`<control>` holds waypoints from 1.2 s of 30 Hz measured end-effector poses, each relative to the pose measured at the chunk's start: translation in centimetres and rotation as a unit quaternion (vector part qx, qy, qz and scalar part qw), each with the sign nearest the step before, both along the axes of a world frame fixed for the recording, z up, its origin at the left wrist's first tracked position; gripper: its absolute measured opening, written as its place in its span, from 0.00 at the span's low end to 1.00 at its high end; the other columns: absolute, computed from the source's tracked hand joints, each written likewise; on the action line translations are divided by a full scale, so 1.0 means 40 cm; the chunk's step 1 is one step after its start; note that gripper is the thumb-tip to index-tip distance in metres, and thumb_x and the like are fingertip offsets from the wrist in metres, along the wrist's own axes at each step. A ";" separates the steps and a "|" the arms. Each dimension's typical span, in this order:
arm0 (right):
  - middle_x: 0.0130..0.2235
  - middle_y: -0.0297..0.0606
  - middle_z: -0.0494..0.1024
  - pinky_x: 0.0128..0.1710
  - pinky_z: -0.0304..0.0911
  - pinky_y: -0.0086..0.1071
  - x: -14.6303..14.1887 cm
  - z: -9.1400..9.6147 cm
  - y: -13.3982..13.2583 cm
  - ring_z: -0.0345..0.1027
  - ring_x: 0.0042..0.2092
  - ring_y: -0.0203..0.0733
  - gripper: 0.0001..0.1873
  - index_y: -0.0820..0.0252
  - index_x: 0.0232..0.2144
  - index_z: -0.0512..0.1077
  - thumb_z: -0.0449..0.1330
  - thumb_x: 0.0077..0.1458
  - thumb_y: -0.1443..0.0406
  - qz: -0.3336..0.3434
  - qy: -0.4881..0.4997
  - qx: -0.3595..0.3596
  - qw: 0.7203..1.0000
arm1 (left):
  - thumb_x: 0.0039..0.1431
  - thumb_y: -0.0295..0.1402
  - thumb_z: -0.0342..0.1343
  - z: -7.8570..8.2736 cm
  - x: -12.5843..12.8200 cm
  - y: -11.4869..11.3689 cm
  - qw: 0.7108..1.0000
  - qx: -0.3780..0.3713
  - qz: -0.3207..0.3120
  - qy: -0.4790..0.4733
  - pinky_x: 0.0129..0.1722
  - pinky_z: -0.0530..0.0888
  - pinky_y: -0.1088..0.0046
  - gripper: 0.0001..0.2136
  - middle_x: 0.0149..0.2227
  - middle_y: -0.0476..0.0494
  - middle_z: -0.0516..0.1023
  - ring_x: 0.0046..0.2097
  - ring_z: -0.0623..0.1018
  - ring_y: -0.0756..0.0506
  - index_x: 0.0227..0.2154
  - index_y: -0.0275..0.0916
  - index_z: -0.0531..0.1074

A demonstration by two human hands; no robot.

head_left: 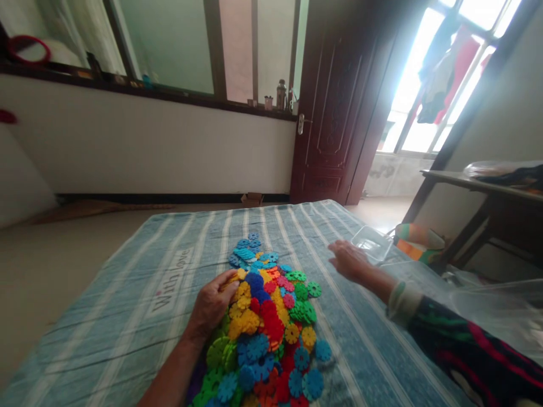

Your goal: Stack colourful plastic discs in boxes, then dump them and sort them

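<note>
A heap of colourful plastic snowflake discs (271,325) lies on the striped cloth, with blue, red, green, yellow and orange ones mixed. At the heap's left upper edge, my left hand (214,299) has thumb and fingers closed on a few yellow snowflake discs (231,276). Off to the right, my right hand (348,260) hovers over the cloth, apart from the heap, fingers stretched loosely leftward. Nothing shows in it, though its far side is hidden. Just beyond it stands a small clear plastic box (371,243).
The striped blue cloth (139,294) covers the table. Clear plastic containers (496,299) stand along the right side, beside an orange and green bag (418,240). A side table (479,183) is at the right, with a dark red door (331,113) behind.
</note>
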State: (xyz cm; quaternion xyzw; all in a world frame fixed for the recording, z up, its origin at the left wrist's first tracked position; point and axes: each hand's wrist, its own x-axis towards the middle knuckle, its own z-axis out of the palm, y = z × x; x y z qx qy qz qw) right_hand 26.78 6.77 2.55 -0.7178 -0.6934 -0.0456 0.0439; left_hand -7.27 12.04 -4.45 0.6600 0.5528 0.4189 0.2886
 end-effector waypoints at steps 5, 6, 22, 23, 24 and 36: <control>0.40 0.42 0.78 0.37 0.61 0.32 -0.152 -0.077 -0.010 0.72 0.41 0.45 0.28 0.61 0.50 0.71 0.60 0.51 0.50 0.081 0.241 -0.071 0.964 | 0.48 0.51 0.52 0.013 0.004 -0.018 0.999 0.007 0.010 0.031 0.57 0.67 0.63 0.26 0.50 0.38 0.78 0.53 0.75 0.37 0.43 0.36 0.75; 0.39 0.42 0.78 0.37 0.61 0.33 -0.169 -0.086 -0.009 0.72 0.40 0.46 0.29 0.61 0.50 0.71 0.60 0.51 0.48 0.061 0.255 -0.072 0.962 | 0.48 0.52 0.52 0.019 0.008 -0.023 0.999 0.009 0.007 0.042 0.58 0.66 0.62 0.27 0.51 0.37 0.77 0.54 0.74 0.37 0.44 0.36 0.75; 0.42 0.40 0.78 0.45 0.65 0.38 -0.371 -0.101 0.035 0.72 0.43 0.46 0.30 0.62 0.51 0.70 0.64 0.44 0.58 0.074 0.490 0.007 0.869 | 0.37 0.46 0.66 0.056 0.044 -0.048 0.999 -0.040 -0.025 -0.008 0.57 0.67 0.57 0.35 0.54 0.36 0.73 0.57 0.71 0.32 0.51 0.36 0.71; 0.44 0.39 0.77 0.45 0.65 0.38 -0.384 -0.104 0.045 0.71 0.44 0.46 0.30 0.61 0.50 0.70 0.64 0.43 0.60 0.074 0.510 0.018 0.857 | 0.36 0.45 0.67 0.059 0.043 -0.049 0.997 -0.063 -0.029 -0.044 0.55 0.69 0.58 0.36 0.52 0.37 0.75 0.55 0.73 0.33 0.51 0.36 0.71; 0.45 0.39 0.77 0.46 0.66 0.38 -0.398 -0.107 0.054 0.71 0.44 0.46 0.30 0.60 0.50 0.71 0.64 0.42 0.61 0.073 0.527 0.028 0.847 | 0.36 0.43 0.68 0.061 0.042 -0.051 0.992 -0.087 -0.036 -0.080 0.53 0.71 0.58 0.36 0.50 0.38 0.77 0.53 0.74 0.33 0.52 0.36 0.70; 0.44 0.41 0.78 0.50 0.65 0.39 -0.436 -0.043 0.001 0.71 0.47 0.45 0.15 0.60 0.42 0.75 0.61 0.49 0.67 0.199 0.521 0.109 0.822 | 0.41 0.40 0.65 0.135 0.001 -0.032 0.975 -0.165 -0.119 -0.087 0.45 0.75 0.67 0.25 0.42 0.44 0.82 0.47 0.78 0.38 0.45 0.37 0.75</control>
